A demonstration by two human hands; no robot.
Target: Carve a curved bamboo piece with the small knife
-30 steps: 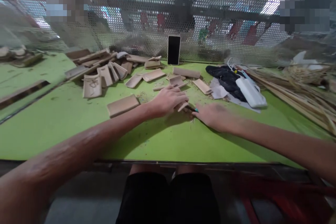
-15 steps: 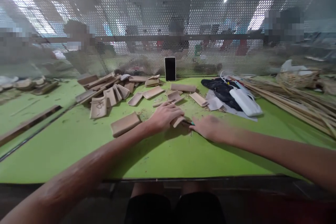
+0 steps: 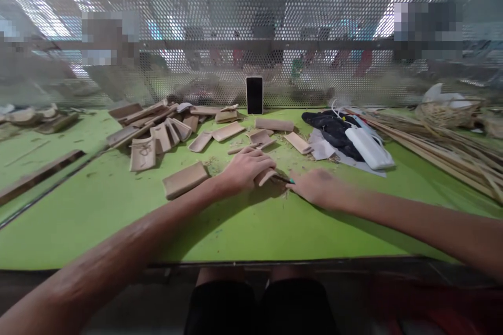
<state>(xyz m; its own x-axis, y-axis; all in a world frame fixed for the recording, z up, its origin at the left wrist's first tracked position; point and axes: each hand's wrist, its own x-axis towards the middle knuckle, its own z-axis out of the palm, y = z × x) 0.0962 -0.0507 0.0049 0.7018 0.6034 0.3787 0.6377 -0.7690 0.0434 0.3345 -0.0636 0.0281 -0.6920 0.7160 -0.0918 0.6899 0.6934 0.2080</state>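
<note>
My left hand (image 3: pixel 247 168) is closed over a curved piece of bamboo (image 3: pixel 266 176), pressing it down near the green table top. Most of that piece is under my fingers; only its right end shows. My right hand (image 3: pixel 317 187) grips a slim, dark-bladed carving tool (image 3: pixel 283 179) with a teal part by the fingers. The tool's dark end meets the right end of the bamboo piece; its exact tip is hard to make out. Pale shavings lie below it. A wider bamboo piece (image 3: pixel 186 180) rests left of my left hand, beside the forearm.
Several cut bamboo pieces (image 3: pixel 142 154) are heaped at the back left. A phone (image 3: pixel 254 96) stands upright against the perforated metal screen (image 3: pixel 220 73). At the right lie a black cloth bundle (image 3: pixel 328 128), a white device (image 3: pixel 369 147) and long bamboo strips (image 3: pixel 436 154).
The whole view has shifted slightly as my head tilted. My right hand has drawn a little to the right with the tool; my left hand stays on the bamboo piece.
</note>
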